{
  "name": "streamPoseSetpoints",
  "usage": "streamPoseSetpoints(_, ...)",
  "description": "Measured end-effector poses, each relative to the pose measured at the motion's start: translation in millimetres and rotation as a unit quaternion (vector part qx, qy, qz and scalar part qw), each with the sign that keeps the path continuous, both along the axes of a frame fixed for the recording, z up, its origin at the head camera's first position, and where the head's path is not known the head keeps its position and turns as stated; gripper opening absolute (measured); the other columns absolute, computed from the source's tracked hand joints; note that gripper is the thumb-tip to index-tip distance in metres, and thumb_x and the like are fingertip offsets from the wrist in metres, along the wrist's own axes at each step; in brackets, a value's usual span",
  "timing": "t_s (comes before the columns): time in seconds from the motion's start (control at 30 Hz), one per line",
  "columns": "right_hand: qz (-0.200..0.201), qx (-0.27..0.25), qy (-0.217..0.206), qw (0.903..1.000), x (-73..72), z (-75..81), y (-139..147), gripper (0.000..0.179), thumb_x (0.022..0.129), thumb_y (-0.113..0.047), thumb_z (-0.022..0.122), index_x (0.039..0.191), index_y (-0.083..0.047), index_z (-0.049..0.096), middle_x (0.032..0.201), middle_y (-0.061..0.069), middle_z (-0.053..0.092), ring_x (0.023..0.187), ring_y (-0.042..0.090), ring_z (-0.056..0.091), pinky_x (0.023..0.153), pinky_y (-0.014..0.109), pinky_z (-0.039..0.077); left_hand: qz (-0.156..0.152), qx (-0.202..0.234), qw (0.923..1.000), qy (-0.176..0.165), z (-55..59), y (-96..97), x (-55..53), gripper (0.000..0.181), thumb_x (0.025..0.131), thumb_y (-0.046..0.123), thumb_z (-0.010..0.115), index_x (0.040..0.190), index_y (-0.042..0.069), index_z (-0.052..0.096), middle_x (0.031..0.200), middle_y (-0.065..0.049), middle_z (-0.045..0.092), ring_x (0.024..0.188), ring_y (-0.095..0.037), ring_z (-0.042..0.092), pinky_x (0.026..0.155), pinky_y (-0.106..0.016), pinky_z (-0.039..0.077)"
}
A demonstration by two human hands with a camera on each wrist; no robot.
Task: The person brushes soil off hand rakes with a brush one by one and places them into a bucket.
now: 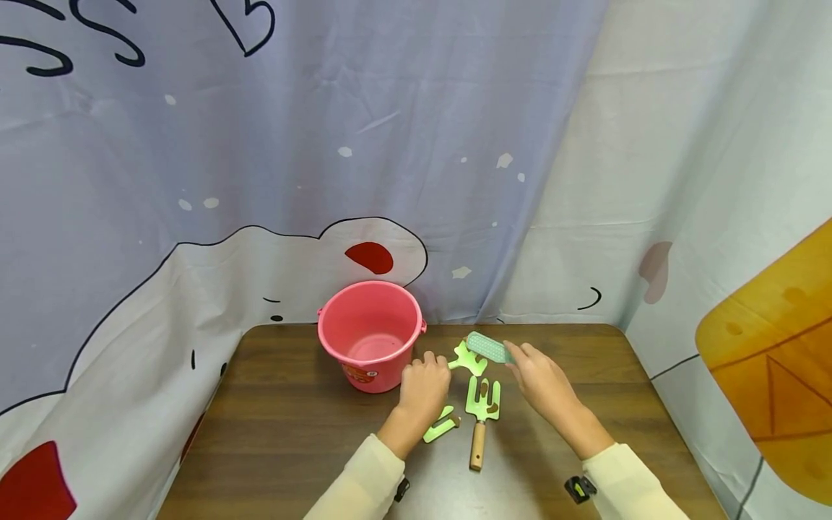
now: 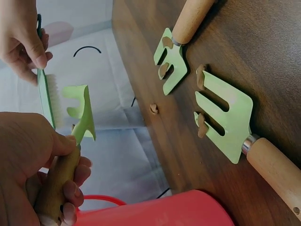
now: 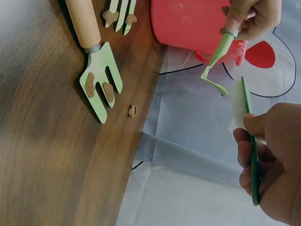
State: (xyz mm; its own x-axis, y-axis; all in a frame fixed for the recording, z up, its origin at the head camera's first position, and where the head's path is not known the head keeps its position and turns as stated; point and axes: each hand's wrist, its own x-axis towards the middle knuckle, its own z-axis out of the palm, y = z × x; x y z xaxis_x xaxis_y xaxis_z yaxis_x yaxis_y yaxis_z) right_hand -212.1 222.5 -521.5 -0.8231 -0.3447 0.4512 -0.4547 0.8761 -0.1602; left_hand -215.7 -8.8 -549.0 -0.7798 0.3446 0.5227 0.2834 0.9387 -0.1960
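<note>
My left hand [image 1: 425, 386] grips the wooden handle [image 2: 59, 181] of a small green garden rake with bent prongs [image 1: 469, 359]. In my right hand [image 1: 542, 379] is a green brush [image 1: 487, 347], bristles facing the rake. Brush and rake overlap in the head view; the right wrist view shows the bristles [image 3: 239, 103] close beside the rake's bent tip. A green hand fork [image 1: 481, 408] with a wooden handle lies on the table between my hands, brown clumps on its tines. Another green fork [image 2: 230, 117], also with brown clumps, lies partly hidden below my left hand in the head view.
A pink bucket [image 1: 370, 372] stands at the back of the wooden table [image 1: 292, 433], just left of my left hand. One loose brown clump [image 3: 132, 110] lies on the tabletop beyond the fork. Printed curtains [image 1: 390, 144] hang behind the table and along its sides.
</note>
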Motion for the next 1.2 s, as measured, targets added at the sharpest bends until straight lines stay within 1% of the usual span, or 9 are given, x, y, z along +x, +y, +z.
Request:
streamPoseSetpoints(0.07, 0.008, 0.015, 0.002, 0.9998, -1.6, 1.4, -2.4, 0.043, 0.092, -0.01, 0.075, 0.131, 0.003, 0.064, 0.09, 0.009, 0.063, 0.07, 0.02, 0.06, 0.064, 0.037, 0.054, -0.004, -0.001, 1.0, -0.006, 0.3, -0.7, 0.4, 0.006, 0.082, 0.013, 0.07, 0.078, 0.014, 0.066, 0.073, -0.004, 0.058, 0.057, -0.021, 0.058, 0.048, -0.033, 0.044)
streamPoseSetpoints(0.17, 0.022, 0.047, 0.023, 0.9984, -3.9, 2.4, -6.9, 0.044, 0.089, -0.01, 0.078, 0.13, 0.003, 0.065, 0.089, 0.01, 0.064, 0.067, 0.022, 0.06, 0.061, 0.037, 0.053, -0.008, -0.002, 0.9998, -0.018, 0.2, -1.4, 0.4, 0.005, 0.081, 0.015, 0.071, 0.08, 0.015, 0.066, 0.073, -0.004, 0.058, 0.057, -0.022, 0.058, 0.049, -0.034, 0.043)
streamPoseSetpoints(0.3, 0.034, 0.081, 0.057, 0.9945, -6.2, 2.4, -13.9, 0.046, 0.085, -0.01, 0.083, 0.126, 0.003, 0.067, 0.087, 0.011, 0.064, 0.061, 0.024, 0.058, 0.057, 0.036, 0.053, -0.011, -0.003, 0.9994, -0.032, -0.5, -1.9, 0.7, 0.011, 0.078, 0.019, 0.076, 0.08, 0.016, 0.066, 0.074, -0.004, 0.058, 0.058, -0.022, 0.058, 0.049, -0.034, 0.043)
streamPoseSetpoints(0.5, 0.04, 0.107, 0.078, 0.9903, -8.1, -0.3, -21.3, 0.047, 0.081, -0.006, 0.085, 0.124, 0.003, 0.069, 0.086, 0.012, 0.065, 0.059, 0.023, 0.054, 0.055, 0.036, 0.05, -0.01, -0.007, 0.9989, -0.045, -0.8, -3.0, 3.6, 0.015, 0.078, 0.022, 0.078, 0.082, 0.016, 0.066, 0.075, -0.004, 0.059, 0.058, -0.022, 0.058, 0.05, -0.035, 0.044)
streamPoseSetpoints(0.6, 0.039, 0.123, 0.085, 0.9881, -8.7, -3.0, -22.5, 0.047, 0.08, -0.006, 0.086, 0.123, 0.003, 0.07, 0.086, 0.012, 0.065, 0.06, 0.022, 0.055, 0.055, 0.035, 0.05, -0.011, -0.012, 0.9991, -0.04, -1.4, -3.7, 5.3, 0.015, 0.077, 0.023, 0.079, 0.082, 0.017, 0.066, 0.075, -0.003, 0.059, 0.058, -0.021, 0.057, 0.05, -0.035, 0.044)
streamPoseSetpoints(0.7, 0.033, 0.135, 0.09, 0.9863, -9.4, -5.6, -22.1, 0.046, 0.08, -0.004, 0.084, 0.123, 0.003, 0.07, 0.088, 0.013, 0.066, 0.063, 0.023, 0.058, 0.056, 0.036, 0.051, -0.016, -0.011, 0.9996, -0.022, -2.2, -3.9, 6.6, 0.018, 0.075, 0.024, 0.081, 0.079, 0.017, 0.065, 0.073, -0.003, 0.058, 0.057, -0.021, 0.057, 0.049, -0.034, 0.043)
streamPoseSetpoints(0.87, 0.02, 0.139, 0.087, 0.9864, -10.0, -7.5, -20.3, 0.042, 0.082, 0.005, 0.077, 0.124, 0.005, 0.069, 0.09, 0.015, 0.067, 0.066, 0.026, 0.061, 0.058, 0.038, 0.053, -0.019, -0.01, 0.9998, 0.003, -4.1, -4.7, 7.6, 0.019, 0.072, 0.024, 0.082, 0.076, 0.018, 0.065, 0.071, -0.002, 0.058, 0.057, -0.02, 0.057, 0.048, -0.033, 0.042)
streamPoseSetpoints(1.0, 0.008, 0.13, 0.079, 0.9883, -9.6, -6.9, -18.7, 0.043, 0.082, 0.006, 0.077, 0.124, 0.004, 0.069, 0.09, 0.015, 0.067, 0.066, 0.028, 0.061, 0.06, 0.04, 0.054, -0.014, -0.013, 0.9998, -0.003, -3.9, -5.0, 8.5, 0.018, 0.073, 0.024, 0.082, 0.078, 0.018, 0.066, 0.072, -0.003, 0.058, 0.058, -0.02, 0.057, 0.049, -0.033, 0.042)
streamPoseSetpoints(1.2, 0.005, 0.119, 0.069, 0.9905, -8.5, -7.0, -14.1, 0.043, 0.084, 0.0, 0.079, 0.125, 0.006, 0.068, 0.09, 0.016, 0.067, 0.068, 0.029, 0.063, 0.062, 0.041, 0.056, -0.008, -0.014, 0.9998, -0.009, -3.1, -6.0, 9.3, 0.015, 0.076, 0.024, 0.081, 0.079, 0.017, 0.068, 0.073, -0.003, 0.059, 0.06, -0.022, 0.059, 0.051, -0.034, 0.042)
